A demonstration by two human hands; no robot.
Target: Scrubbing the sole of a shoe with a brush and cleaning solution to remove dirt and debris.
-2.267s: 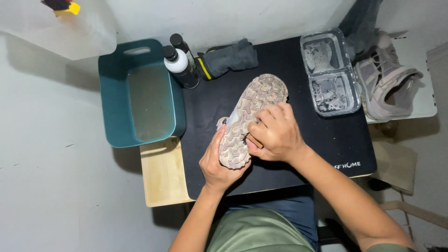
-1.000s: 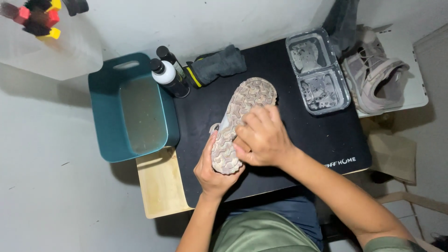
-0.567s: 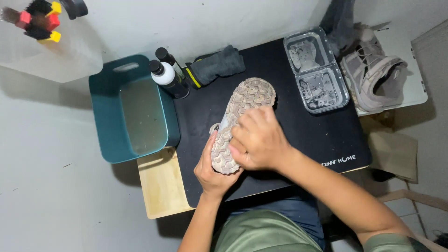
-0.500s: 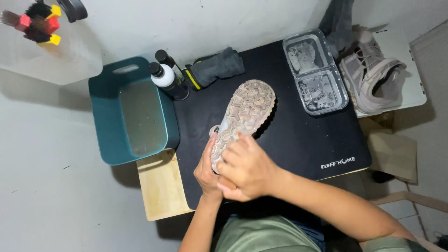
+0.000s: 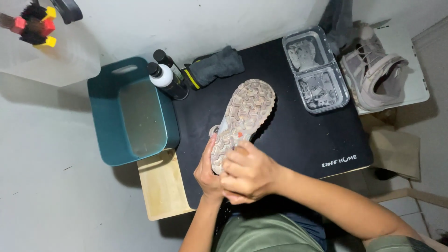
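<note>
A dirty grey shoe (image 5: pixel 245 109) is held sole-up over a black mat (image 5: pixel 298 135), toe pointing away from me. My left hand (image 5: pixel 207 172) grips its heel end from the left side. My right hand (image 5: pixel 249 172) lies over the heel part of the sole with its fingers curled. Whether it holds anything is hidden. The tread is caked with pale dirt.
A teal tub (image 5: pixel 105 135) of water stands left of the mat, beside two dark bottles (image 5: pixel 163 79) and a grey cloth (image 5: pixel 217 65). At the back right sit a clear two-part tray (image 5: pixel 317 70) and a second shoe (image 5: pixel 375 70). A wooden board (image 5: pixel 161 186) lies front left.
My right hand has slid from the middle of the sole down to the heel end. The shoe and my left hand have stayed in about the same place.
</note>
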